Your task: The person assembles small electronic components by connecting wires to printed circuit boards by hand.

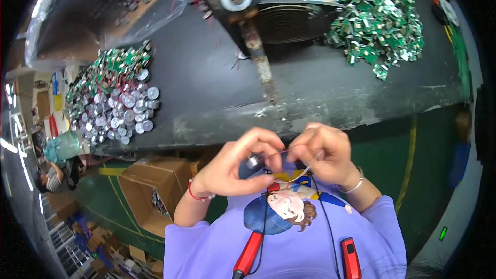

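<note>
Just in front of my chest, at the table's near edge, my left hand point(240, 163) is closed with its fingers curled around a small round silver metal part point(251, 162). A thin red wire point(281, 151) stretches from the left fingers across to my right hand point(325, 152). The right fingers are pinched together on the wire. A pale thin strand point(299, 175) loops below, between the two hands. Its ends are hidden by my fingers.
A heap of round silver parts point(129, 116) and green circuit boards point(121, 64) lies left on the black table point(201, 80). More boards point(382, 20) pile at the far right. A rusty metal bar point(258, 57) stands mid-table. Below left is a cardboard box point(155, 175); a person point(54, 175) is beyond.
</note>
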`<state>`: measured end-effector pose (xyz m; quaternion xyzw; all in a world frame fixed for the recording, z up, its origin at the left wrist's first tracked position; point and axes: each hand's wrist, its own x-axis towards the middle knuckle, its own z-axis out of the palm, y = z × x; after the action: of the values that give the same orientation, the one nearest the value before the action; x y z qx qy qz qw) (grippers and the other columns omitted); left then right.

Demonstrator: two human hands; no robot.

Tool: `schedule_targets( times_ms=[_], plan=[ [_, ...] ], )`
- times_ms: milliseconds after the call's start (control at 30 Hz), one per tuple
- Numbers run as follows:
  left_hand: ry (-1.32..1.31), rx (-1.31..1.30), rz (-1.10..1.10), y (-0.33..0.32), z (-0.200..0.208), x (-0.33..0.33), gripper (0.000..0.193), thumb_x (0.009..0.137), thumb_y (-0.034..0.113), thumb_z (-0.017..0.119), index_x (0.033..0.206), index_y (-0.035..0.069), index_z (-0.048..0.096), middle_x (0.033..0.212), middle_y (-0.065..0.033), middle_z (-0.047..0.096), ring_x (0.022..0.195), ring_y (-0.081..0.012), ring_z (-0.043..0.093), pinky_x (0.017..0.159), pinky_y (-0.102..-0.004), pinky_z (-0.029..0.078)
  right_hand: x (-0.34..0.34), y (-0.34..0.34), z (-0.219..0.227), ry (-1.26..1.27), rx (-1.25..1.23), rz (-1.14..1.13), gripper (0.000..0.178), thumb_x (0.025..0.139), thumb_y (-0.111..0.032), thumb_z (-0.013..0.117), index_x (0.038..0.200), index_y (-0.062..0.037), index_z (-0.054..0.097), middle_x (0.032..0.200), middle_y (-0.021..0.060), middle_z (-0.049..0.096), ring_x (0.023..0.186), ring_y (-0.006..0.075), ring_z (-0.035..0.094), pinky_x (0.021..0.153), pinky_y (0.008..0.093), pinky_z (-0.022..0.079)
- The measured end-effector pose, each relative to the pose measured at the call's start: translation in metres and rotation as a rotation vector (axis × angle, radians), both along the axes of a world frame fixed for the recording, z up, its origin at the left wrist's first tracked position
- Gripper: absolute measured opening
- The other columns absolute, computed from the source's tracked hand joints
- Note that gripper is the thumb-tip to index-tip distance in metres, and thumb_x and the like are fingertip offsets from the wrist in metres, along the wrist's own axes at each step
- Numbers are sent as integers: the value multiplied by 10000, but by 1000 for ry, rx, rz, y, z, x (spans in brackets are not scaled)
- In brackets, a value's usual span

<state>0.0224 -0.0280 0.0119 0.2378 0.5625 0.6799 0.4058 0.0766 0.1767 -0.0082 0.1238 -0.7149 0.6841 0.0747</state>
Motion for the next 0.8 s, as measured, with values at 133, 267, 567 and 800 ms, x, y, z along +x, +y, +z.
schedule_targets(
  times_ms=[133,267,567,800],
  plan=[
    [262,-343,183,5,13,5,129,813,-5,656,911,-4,572,645,12,580,539,-15,488,479,-174,376,-2,13,2,219,283,-119,266,785,15,647,635,-77,448,658,63,623,553,210,567,524,314,429],
    [687,-695,746,-21,20,-9,71,820,10,654,875,14,610,580,44,550,474,-10,422,446,-167,333,-11,93,-2,196,707,-819,133,826,-22,634,758,-45,523,761,80,598,642,199,536,577,303,412],
    [364,-445,588,2,-15,-11,48,847,-10,614,894,-16,607,637,54,544,566,25,403,465,-148,266,-10,82,-11,7,697,-625,169,704,96,609,706,-11,479,906,95,561,528,111,478,490,249,417],
    [47,-179,561,6,-15,-12,59,845,-11,623,898,-1,598,735,42,574,616,13,404,558,-151,302,-23,71,-5,51,667,-627,210,748,45,664,676,-14,477,816,85,588,542,141,484,503,261,400]
  ],
)
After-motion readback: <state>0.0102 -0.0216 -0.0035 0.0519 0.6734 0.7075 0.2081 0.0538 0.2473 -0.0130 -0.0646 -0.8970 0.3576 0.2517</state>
